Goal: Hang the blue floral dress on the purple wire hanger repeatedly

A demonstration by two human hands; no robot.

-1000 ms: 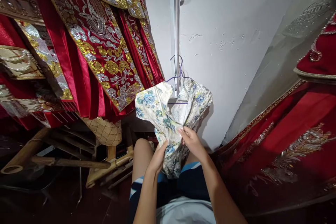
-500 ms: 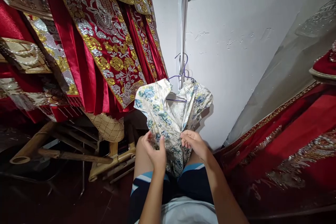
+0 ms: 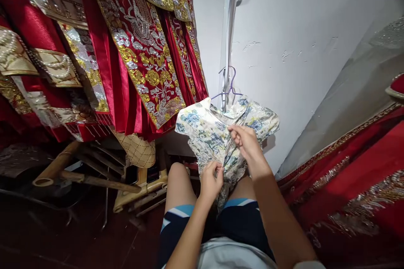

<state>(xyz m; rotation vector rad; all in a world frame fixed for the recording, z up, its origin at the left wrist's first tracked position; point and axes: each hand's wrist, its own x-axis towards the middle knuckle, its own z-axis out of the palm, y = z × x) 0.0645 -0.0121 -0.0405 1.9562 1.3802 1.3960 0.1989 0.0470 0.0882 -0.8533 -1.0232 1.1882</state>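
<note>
A short-sleeved floral garment [image 3: 205,134] in white, blue and yellow hangs on a purple hanger [image 3: 232,88] against a narrow metal upright [image 3: 229,29]. My left hand [image 3: 212,178] pinches the front of the garment low down, near its middle. Higher up, close to the neckline, my right hand [image 3: 248,141] grips the front edge with thumb and fingers. The two front edges lie together between my hands. The lower part of the garment hangs between my knees, partly hidden by my left hand and forearm.
Red embroidered robes [image 3: 151,63] with gold and silver hang at the left. Below them are a bamboo frame [image 3: 101,180] and a quilted beige piece [image 3: 135,147]. A white wall [image 3: 284,21] stands ahead. More red beaded cloth [image 3: 356,168] and a clear plastic cover [image 3: 334,92] are at the right.
My right hand has moved up the front edge toward the neckline. My left hand, open before, has closed on the garment's front. The neckline has drawn together, and the view has shifted slightly.
</note>
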